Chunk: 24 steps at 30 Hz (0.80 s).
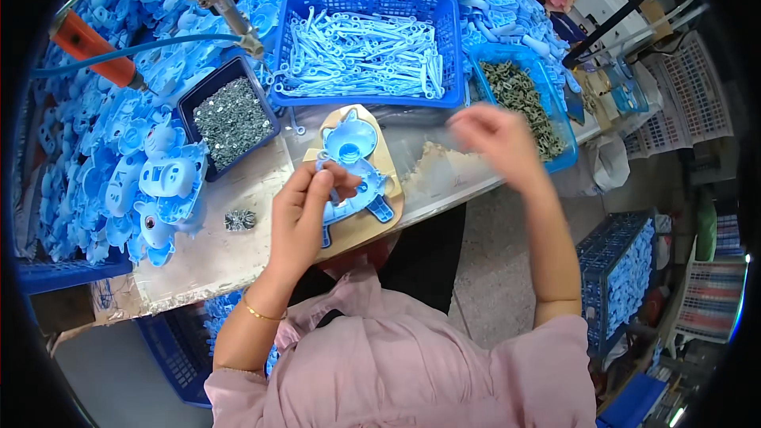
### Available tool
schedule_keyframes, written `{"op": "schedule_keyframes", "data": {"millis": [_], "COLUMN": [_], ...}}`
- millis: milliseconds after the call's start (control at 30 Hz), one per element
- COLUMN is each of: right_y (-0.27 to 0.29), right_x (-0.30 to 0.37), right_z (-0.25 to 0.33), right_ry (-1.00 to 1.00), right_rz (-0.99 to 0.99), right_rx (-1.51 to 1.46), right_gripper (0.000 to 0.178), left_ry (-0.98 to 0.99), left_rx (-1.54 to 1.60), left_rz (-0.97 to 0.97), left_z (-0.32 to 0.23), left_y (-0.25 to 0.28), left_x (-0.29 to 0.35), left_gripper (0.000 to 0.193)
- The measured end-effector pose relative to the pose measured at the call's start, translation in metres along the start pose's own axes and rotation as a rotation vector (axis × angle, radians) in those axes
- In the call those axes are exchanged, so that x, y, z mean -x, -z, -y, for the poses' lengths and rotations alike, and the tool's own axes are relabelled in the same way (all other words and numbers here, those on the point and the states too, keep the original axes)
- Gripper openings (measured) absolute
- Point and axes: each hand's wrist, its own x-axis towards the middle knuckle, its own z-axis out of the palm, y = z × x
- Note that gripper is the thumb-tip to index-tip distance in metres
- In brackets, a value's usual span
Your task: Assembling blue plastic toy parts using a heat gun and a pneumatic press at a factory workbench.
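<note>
My left hand (300, 202) is closed in a pinch over the lower left of a wooden jig board (384, 139). Between its fingertips is a small light blue plastic stick with a ring end (322, 160), partly hidden by the fingers. On the board lies an open blue animal-shaped toy shell half (349, 139), head toward the far side; my left hand covers part of its body. My right hand (493, 136) is raised to the right of the board, beside a light blue tray (569, 160) of small brownish metal parts. Its fingers look curled but are smeared by motion.
A blue basket (369, 101) of light blue ring-ended sticks stands behind the board. A dark tray (208, 131) of small silver metal pieces sits left. An orange power screwdriver (99, 51) hangs at far left, above heaped blue toy shells (162, 178). A silver metal clump (239, 220) lies nearby.
</note>
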Motion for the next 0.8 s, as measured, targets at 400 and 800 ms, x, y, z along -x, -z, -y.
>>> {"op": "schedule_keyframes", "data": {"millis": [400,800], "right_y": [0.085,-0.002], "right_x": [-0.01,0.006], "right_z": [-0.117,0.006], "right_ry": [-0.133,-0.1], "right_rz": [-0.299,0.167], "right_rx": [0.367,-0.442], "right_gripper": [0.014,0.022], "left_ry": [0.068,0.074], "left_rx": [0.035,-0.152], "left_rz": [0.139,0.203], "left_z": [-0.003,-0.01], "left_y": [-0.012,-0.02], "left_x": [0.013,0.012], "left_gripper": [0.029,0.028]}}
